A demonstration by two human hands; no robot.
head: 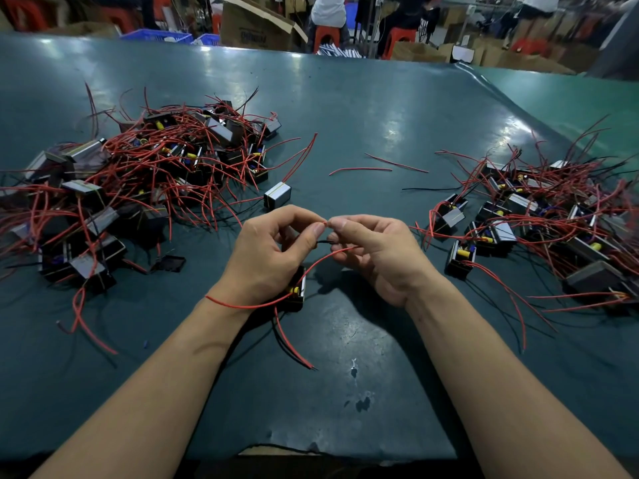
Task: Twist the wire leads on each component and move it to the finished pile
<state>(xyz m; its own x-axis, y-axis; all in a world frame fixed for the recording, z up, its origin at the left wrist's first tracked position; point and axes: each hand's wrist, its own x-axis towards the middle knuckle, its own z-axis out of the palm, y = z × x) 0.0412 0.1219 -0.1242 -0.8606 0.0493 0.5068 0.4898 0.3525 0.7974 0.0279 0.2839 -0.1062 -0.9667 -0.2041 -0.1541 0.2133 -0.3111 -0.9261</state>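
A red lead (326, 223) was pinched by left hand (273, 250) and right hand (373, 250); over-twisting could have snapped its strands.

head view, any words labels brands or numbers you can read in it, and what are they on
Cardboard box behind the table: dark print on its front face, too blurred to read.
Components in the left pile, the right pile and the one under the left hand: no readable marking shows.
Blue crates: no lettering shows.
Nothing here can be quoted with confidence.
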